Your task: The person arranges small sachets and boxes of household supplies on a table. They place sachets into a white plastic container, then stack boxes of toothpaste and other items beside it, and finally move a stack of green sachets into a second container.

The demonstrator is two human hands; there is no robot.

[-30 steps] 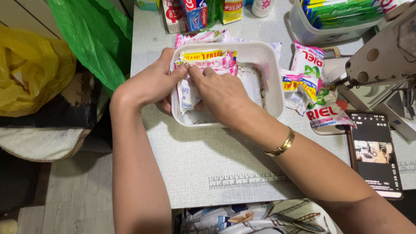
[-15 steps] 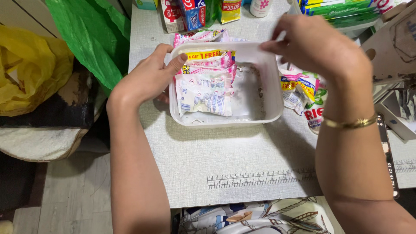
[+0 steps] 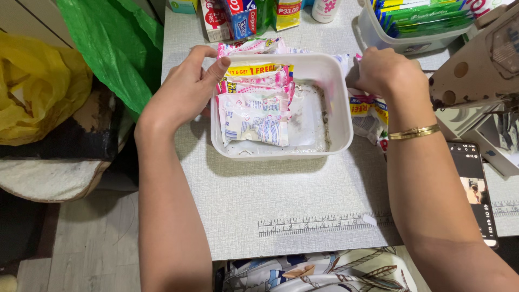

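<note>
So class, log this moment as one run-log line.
left hand: on white tub rim | right hand: on loose sachets beside tub | tub: pink sachets stacked left

Single view: head-worn camera, looking steeply down and forward from the person's own position. Close range; both forearms enter from the bottom edge. Grey table (image 3: 281,200) fills the centre, floor (image 3: 92,249) at the left edge. No second view shares the scene.
</note>
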